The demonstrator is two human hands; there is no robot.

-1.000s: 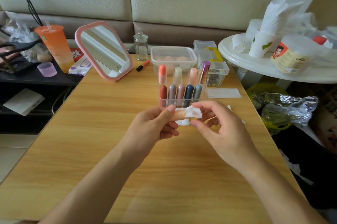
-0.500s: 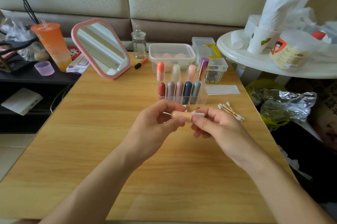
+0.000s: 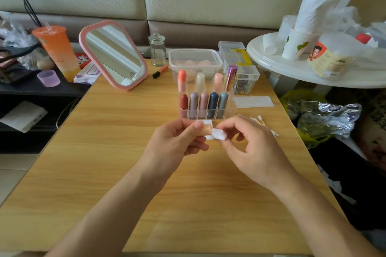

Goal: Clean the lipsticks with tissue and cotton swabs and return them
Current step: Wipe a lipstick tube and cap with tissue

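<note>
Change over the last second: the tissue wad (image 3: 219, 136) sat bunched over the tube, slid nearly out of sight half a second ago, and is now bunched at the tube's right end. This reads as a back-and-forth wiping stroke, so the cleaning is likely mid-way and the tube not yet ready to return. The left hand (image 3: 175, 141) is above the surface (image 3: 104, 162), its fingers (image 3: 196, 126) curled round the peach lipstick (image 3: 206, 129), which lies sideways toward the other hand. The right hand (image 3: 250, 148) is palm-down, thumb and forefinger pinching the wad against the exposed end, the other fingers loosely spread. Just beyond the fingers, a clear organizer (image 3: 230, 106) holds nine lipsticks upright. The cotton swabs (image 3: 262, 122) lie beyond the right fingers, untouched.
</note>
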